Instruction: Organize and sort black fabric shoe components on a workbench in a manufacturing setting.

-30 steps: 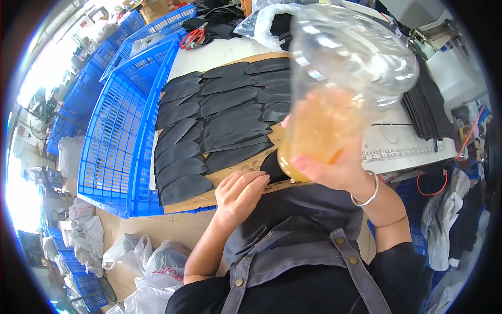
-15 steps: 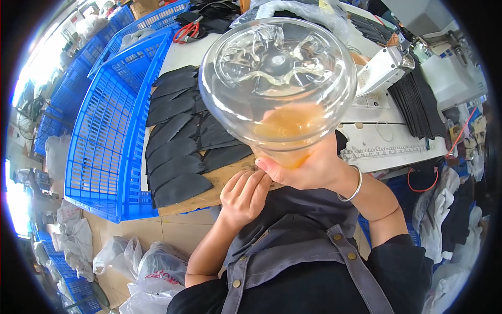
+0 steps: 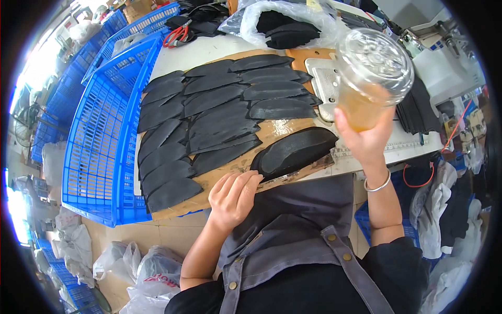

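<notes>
Gripping a clear jar [image 3: 372, 78], right hand [image 3: 366, 138] hides its lower side.

Pkgs only: clear plastic bag [image 3: 293, 23] at top of bench, open, w/ black pieces inside. White plastic bags [image 3: 151, 272] on floor bottom-left, crumpled, one w/ red print. More whitish bags [image 3: 70, 243] just left of those, by the blue crates [image 3: 99, 146]. No screens or signs visible; labels too small to tell.
</notes>
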Demonstrator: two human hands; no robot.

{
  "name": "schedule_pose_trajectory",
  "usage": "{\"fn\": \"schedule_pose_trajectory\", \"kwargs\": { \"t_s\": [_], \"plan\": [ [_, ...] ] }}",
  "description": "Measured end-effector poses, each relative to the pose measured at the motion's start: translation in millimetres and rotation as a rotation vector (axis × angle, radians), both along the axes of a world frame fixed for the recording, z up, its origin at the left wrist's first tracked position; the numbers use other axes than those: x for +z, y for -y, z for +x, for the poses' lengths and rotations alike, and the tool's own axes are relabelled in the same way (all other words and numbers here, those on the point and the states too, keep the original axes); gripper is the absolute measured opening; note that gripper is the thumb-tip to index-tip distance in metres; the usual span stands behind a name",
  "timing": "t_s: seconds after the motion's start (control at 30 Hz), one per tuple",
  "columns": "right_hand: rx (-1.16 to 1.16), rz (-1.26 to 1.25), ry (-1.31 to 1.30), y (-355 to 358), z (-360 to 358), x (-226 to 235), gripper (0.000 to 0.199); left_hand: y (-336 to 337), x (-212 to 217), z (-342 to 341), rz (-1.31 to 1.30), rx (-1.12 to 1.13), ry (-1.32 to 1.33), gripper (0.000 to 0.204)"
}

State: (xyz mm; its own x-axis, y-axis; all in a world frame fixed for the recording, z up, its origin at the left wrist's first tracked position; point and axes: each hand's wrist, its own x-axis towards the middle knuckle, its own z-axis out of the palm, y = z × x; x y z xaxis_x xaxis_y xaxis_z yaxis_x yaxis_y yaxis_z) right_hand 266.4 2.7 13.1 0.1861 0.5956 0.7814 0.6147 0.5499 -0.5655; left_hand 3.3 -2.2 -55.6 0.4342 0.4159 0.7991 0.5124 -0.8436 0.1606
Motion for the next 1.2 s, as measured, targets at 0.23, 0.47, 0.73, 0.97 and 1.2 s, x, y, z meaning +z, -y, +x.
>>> {"fn": "schedule_pose_trajectory", "kwargs": {
  "t_s": [0.23, 0.47, 0.73, 0.97, 1.2],
  "plan": [
    [0.346, 0.079, -0.323, 9, -46, 11, 0.065, -1, 1, -2, -0.007, -0.027, 0.002, 0.026],
    [0.388, -0.170, 0.173, 4, -88, -3, 0.082, 3, -1, -2, 0.104, 0.069, -0.018, 0.024],
    [0.054, 0.144, 0.381, 2, 8, -1, 0.066, 1, 20, 4, -0.092, 0.017, -0.056, 0.017],
    [0.021, 0.112, -0.867, 11, 72, -29, 0.033, -9, 62, 22, -0.321, -0.024, -0.029, 0.032],
    [0.356, -0.113, -1.208, 20, 73, -67, 0.037, -30, 90, 88, -0.460, -0.140, -0.409, 0.059]
  ]
}}
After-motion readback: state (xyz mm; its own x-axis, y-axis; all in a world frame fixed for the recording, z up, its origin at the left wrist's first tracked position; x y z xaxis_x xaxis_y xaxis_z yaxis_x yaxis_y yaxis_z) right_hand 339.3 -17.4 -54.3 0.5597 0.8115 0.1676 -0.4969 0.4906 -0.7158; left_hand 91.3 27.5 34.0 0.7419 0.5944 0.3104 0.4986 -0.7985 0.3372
